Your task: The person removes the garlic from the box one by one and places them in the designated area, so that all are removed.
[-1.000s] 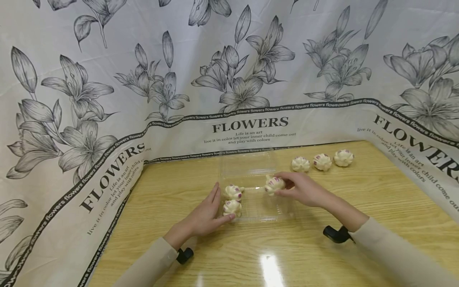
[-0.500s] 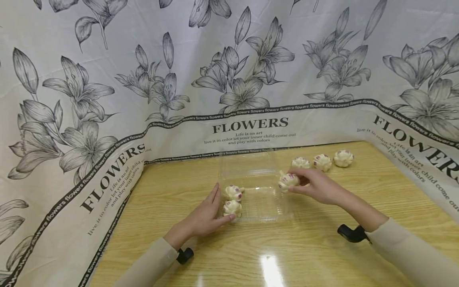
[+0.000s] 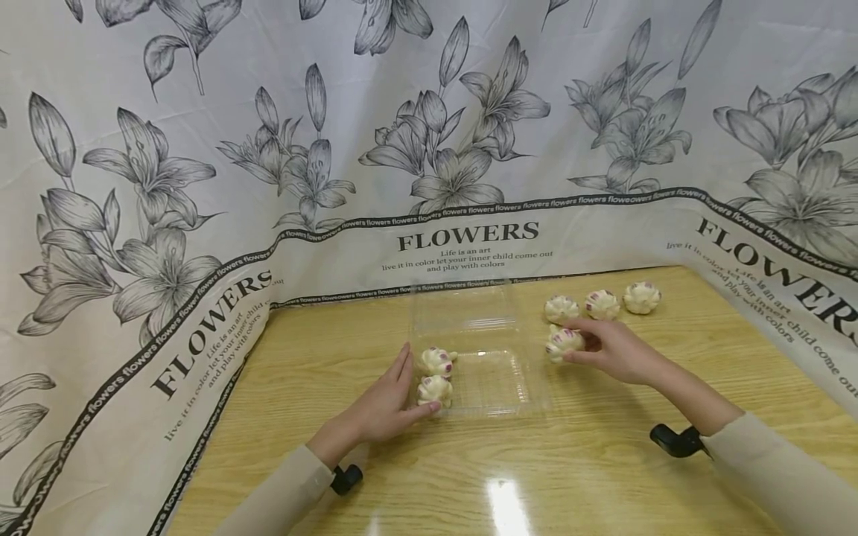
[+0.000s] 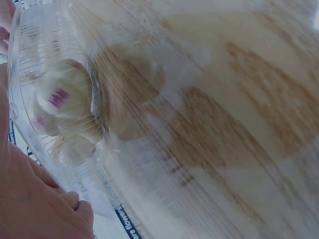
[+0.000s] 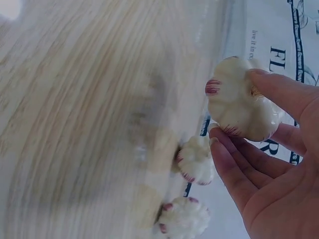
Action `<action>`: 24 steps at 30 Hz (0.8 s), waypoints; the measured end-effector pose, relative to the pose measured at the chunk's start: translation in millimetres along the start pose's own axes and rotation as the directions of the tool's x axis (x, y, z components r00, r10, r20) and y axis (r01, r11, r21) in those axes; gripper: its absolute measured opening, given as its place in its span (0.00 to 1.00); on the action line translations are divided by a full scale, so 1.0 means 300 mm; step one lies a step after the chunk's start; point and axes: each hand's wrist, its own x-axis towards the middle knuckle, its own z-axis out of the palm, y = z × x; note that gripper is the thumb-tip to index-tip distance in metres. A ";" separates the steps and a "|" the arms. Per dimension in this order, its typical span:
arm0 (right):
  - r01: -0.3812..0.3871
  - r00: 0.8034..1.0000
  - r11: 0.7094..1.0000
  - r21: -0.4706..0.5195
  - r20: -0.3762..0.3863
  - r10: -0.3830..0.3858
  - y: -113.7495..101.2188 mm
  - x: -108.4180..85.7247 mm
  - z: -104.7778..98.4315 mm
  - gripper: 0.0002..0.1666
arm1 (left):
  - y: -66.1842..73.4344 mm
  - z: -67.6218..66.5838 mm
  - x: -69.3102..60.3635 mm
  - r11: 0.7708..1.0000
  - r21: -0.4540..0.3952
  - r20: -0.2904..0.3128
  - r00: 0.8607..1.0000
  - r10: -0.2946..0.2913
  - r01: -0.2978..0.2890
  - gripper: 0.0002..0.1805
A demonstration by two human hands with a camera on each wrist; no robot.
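A garlic bulb point(image 3: 563, 343), cream with purple marks, is pinched between the thumb and fingers of my right hand point(image 3: 611, 351), just right of a clear plastic box point(image 3: 492, 376). The right wrist view shows this held garlic bulb point(image 5: 241, 99) up close. My left hand point(image 3: 378, 402) rests against the box's left side, its fingers straight along the wall and its thumb at the front edge. Inside the box, at the left, lie two garlic bulbs, a rear one point(image 3: 437, 362) and a front one point(image 3: 434, 391). The box's lid point(image 3: 462, 307) lies open behind it.
Three more garlic bulbs stand in a row at the back right: a left one point(image 3: 560, 308), a middle one point(image 3: 602, 304) and a right one point(image 3: 642, 298). A flower-printed cloth point(image 3: 469, 253) hangs behind and beside the wooden table point(image 3: 415, 476).
My right hand has moved to the right with the garlic bulb, from over the box to beside it near the row. The left hand has stayed in place.
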 end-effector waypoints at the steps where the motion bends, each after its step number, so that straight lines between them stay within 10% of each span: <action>1: -0.002 1.000 1.000 -0.004 -0.001 0.002 0.007 -0.002 0.000 0.30 | 0.000 0.000 0.000 1.000 -0.001 0.000 1.000 -0.001 0.001 0.61; 24: -0.125 0.991 0.992 0.012 0.047 0.124 0.132 0.014 0.031 0.34 | -0.002 -0.002 -0.001 1.000 -0.003 0.004 1.000 0.001 -0.001 0.61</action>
